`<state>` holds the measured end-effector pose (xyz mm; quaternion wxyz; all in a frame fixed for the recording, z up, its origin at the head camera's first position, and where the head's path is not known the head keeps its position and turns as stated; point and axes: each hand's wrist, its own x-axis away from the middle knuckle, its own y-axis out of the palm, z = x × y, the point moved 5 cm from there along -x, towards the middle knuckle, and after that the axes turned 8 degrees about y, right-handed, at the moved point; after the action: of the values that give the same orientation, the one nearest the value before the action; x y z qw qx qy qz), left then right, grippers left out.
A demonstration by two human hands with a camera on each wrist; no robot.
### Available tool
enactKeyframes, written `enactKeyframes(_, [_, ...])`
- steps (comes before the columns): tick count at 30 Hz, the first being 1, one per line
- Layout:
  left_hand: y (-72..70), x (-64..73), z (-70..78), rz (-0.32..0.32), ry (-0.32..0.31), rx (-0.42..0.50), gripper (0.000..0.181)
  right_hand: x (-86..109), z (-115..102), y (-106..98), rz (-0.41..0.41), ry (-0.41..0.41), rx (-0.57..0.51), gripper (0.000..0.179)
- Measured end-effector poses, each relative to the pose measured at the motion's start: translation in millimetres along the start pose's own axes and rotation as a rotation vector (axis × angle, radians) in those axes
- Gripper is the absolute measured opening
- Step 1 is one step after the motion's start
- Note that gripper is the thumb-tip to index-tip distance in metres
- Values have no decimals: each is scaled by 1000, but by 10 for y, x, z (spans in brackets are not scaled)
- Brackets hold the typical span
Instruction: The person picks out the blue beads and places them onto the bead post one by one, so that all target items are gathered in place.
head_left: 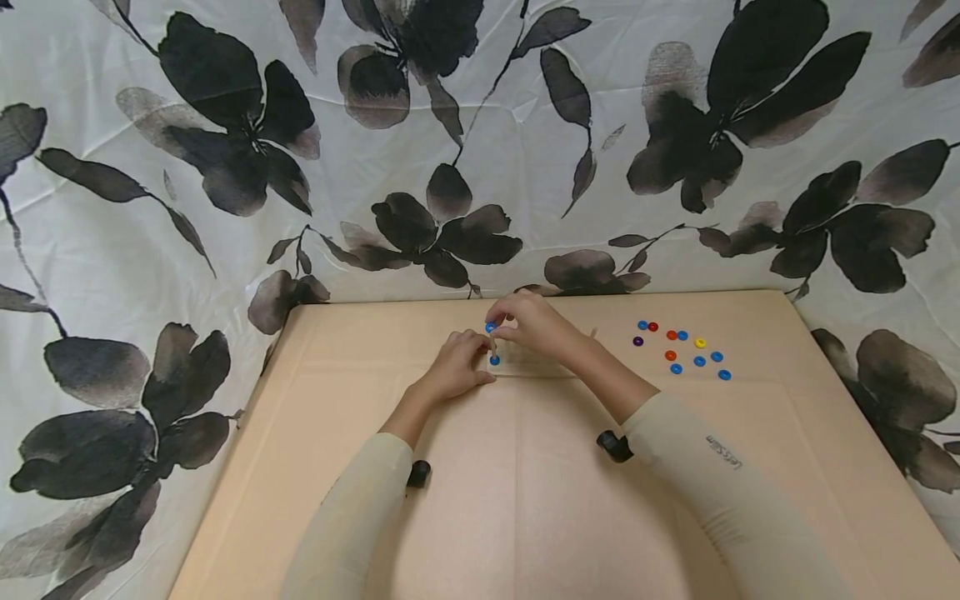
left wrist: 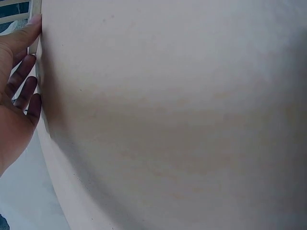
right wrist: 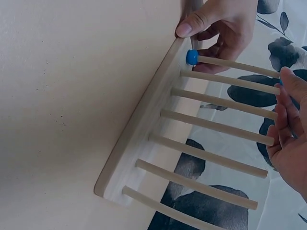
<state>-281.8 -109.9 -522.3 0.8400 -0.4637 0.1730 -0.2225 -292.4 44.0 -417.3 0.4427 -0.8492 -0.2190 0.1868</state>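
Observation:
A pale wooden peg board (right wrist: 139, 143) with a row of upright dowels stands on the table. My left hand (head_left: 459, 364) grips its left end, thumb on the near side and fingers behind, as the right wrist view shows. At the foot of the end dowel sits a blue bead (right wrist: 192, 57). My right hand (head_left: 536, 325) pinches another blue bead (head_left: 491, 327) at the top of that same dowel. In the right wrist view the fingers mostly cover this bead. The other dowels carry nothing.
Right of the board lie several loose beads: blue (head_left: 700, 361), red (head_left: 653, 327), orange (head_left: 671, 356), yellow (head_left: 701, 342) and dark purple (head_left: 638, 341). A flowered cloth (head_left: 525, 167) hangs behind the tan table (head_left: 465, 517).

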Motion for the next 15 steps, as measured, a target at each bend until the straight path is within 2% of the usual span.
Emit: enactKeyframes(15, [-21, 73, 22, 2, 22, 10, 46, 37, -70, 112, 6, 22, 83, 12])
